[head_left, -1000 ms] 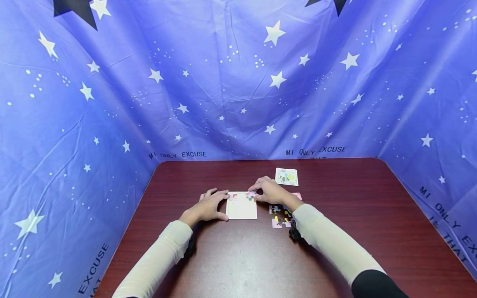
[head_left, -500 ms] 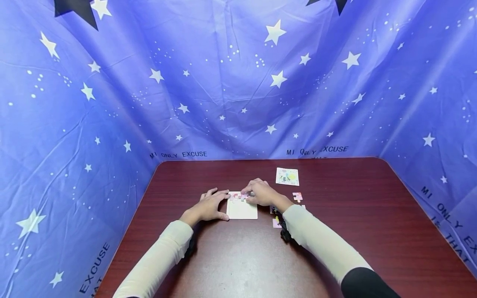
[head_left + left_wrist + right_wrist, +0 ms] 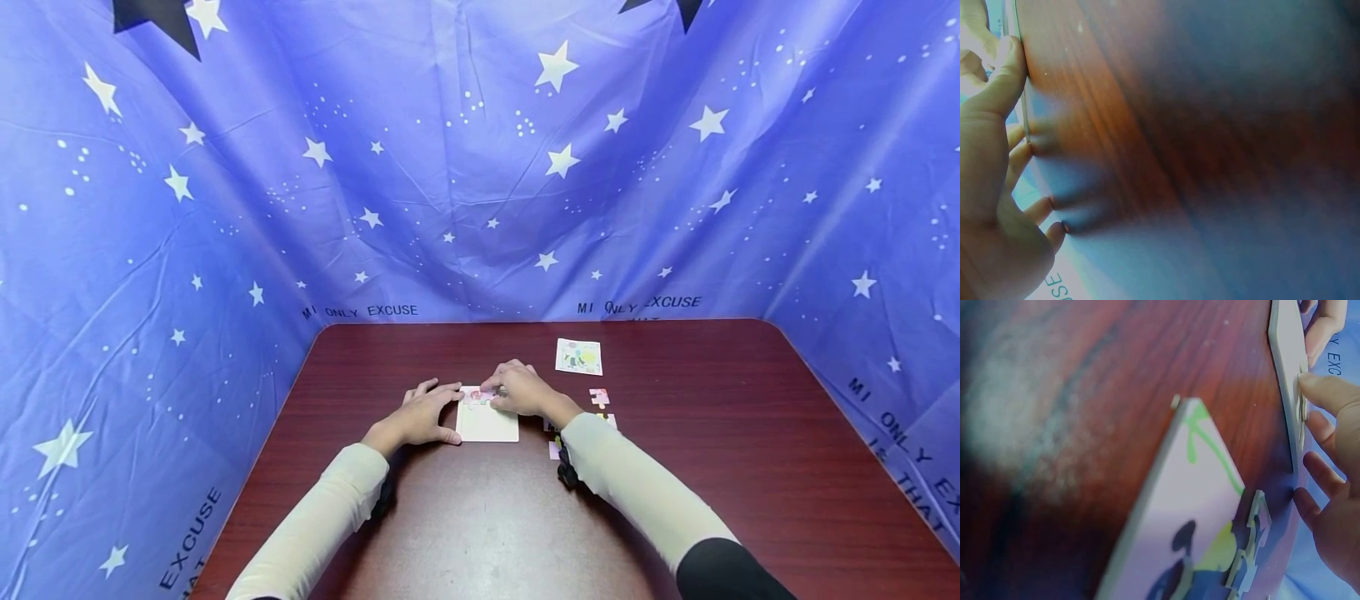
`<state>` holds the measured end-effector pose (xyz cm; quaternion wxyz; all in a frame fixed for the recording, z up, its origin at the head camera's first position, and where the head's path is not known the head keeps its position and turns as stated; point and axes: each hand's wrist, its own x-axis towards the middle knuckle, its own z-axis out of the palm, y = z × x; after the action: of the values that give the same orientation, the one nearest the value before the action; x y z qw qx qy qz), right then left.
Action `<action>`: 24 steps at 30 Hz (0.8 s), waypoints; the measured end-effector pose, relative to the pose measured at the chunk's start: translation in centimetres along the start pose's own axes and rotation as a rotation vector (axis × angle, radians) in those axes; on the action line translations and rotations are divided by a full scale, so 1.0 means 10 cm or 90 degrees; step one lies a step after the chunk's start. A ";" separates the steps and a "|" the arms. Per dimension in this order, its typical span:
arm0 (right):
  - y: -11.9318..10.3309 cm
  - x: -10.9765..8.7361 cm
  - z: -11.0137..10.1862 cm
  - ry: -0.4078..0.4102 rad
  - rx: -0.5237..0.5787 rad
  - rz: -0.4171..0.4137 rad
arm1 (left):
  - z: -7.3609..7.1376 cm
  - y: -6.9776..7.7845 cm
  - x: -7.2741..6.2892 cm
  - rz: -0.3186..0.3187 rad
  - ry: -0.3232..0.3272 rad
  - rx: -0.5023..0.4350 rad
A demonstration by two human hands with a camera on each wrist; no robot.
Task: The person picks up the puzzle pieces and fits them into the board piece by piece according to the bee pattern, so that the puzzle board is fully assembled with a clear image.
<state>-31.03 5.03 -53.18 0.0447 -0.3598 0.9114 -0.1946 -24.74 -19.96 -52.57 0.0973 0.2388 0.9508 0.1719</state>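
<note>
Puzzle piece [image 3: 487, 397] pinched in fingers of right hand [image 3: 522, 390], far half of white board [image 3: 487, 426], left hand [image 3: 422, 416] kinda spread at left edge.

Person's wearing cream sleeves [image 3: 637, 483] with black fabric [image 3: 727, 571] higher up, plus black wrist things [image 3: 567, 472], hands [image 3: 426, 415] totally bare.

Curtained booth, w/ starry blue drapes [image 3: 450, 187] rd. a dk. table [image 3: 480, 500].
</note>
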 end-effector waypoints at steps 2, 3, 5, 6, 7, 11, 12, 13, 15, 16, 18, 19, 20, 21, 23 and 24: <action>-0.01 0.01 0.00 0.001 -0.005 -0.002 | 0.00 0.00 0.00 0.000 0.001 0.000; -0.01 0.01 0.00 -0.001 -0.007 -0.002 | 0.00 0.00 0.00 0.000 0.002 -0.002; -0.02 0.01 0.00 0.000 -0.005 -0.005 | 0.00 0.00 0.01 0.000 0.003 -0.005; -0.02 0.01 0.00 -0.001 -0.003 -0.005 | 0.00 -0.01 0.01 0.000 0.003 -0.005; -0.02 0.01 0.00 -0.003 -0.001 -0.005 | 0.00 -0.01 0.01 -0.001 0.003 -0.006; -0.02 0.01 0.00 -0.010 0.004 0.000 | 0.00 -0.01 0.00 0.000 0.001 -0.006; -0.02 0.01 0.00 -0.012 0.004 0.002 | 0.01 -0.01 0.00 0.000 0.002 -0.006; -0.02 0.01 0.00 -0.012 0.005 0.005 | 0.01 -0.01 0.00 0.002 0.004 -0.007; -0.02 0.02 0.00 -0.014 0.009 0.010 | 0.01 -0.02 0.01 0.004 0.008 -0.010; -0.02 0.02 0.00 -0.016 0.012 0.014 | 0.02 -0.02 0.01 0.005 0.010 -0.010; -0.02 0.02 0.00 -0.017 0.014 0.017 | 0.02 -0.03 0.01 0.005 0.012 -0.012; -0.01 0.02 0.00 -0.018 0.014 0.016 | 0.02 -0.03 0.01 0.004 0.010 -0.011; -0.01 0.02 0.00 -0.019 0.013 0.015 | 0.02 -0.03 0.01 0.002 0.008 -0.010; 0.00 0.02 0.01 -0.019 0.010 0.012 | 0.03 -0.03 0.01 0.001 0.006 -0.006; 0.01 0.02 0.01 -0.018 0.008 0.006 | 0.02 -0.02 0.01 -0.002 0.002 -0.002; 0.01 0.01 0.01 -0.017 0.007 0.003 | 0.02 -0.02 0.01 -0.003 0.002 -0.002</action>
<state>-31.17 4.98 -53.35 0.0594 -0.3598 0.9105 -0.1950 -24.85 -19.99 -52.88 0.0965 0.2364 0.9511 0.1737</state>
